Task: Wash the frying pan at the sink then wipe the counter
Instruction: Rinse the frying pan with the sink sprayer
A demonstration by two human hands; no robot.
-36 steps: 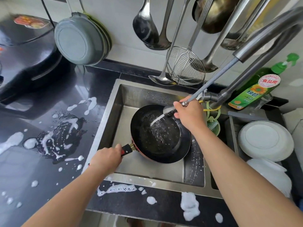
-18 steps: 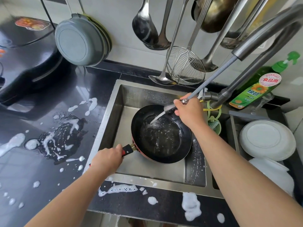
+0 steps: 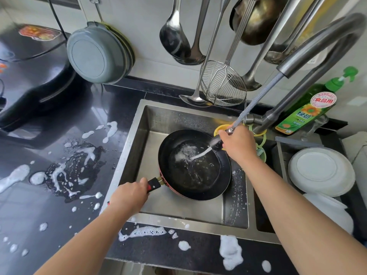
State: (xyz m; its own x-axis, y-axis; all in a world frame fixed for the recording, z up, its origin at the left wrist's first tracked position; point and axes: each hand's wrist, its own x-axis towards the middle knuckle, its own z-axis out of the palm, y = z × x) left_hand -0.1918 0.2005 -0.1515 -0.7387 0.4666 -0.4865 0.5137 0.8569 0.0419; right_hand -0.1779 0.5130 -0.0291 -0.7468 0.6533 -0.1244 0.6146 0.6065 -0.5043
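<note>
A black frying pan (image 3: 195, 171) with a red outer rim sits tilted in the steel sink (image 3: 139, 147). My left hand (image 3: 129, 196) grips its black and red handle at the sink's left front. My right hand (image 3: 237, 144) holds the pull-out spray head (image 3: 215, 142) over the pan's far right rim. A white jet of water hits the pan's inside, where water pools. The black counter (image 3: 49, 195) left of the sink is wet with soap foam.
Ladles and a wire skimmer (image 3: 223, 86) hang over the sink's back. A green dish soap bottle (image 3: 305, 112) stands right of the tap. White plates (image 3: 320, 169) lie in the right basin. A black appliance (image 3: 29, 76) and grey hanging pans (image 3: 95, 54) are at the left.
The spray head has swung right, from the pan's far middle to its far right rim, and the jet now strikes further left inside. My left hand keeps its grip on the handle.
</note>
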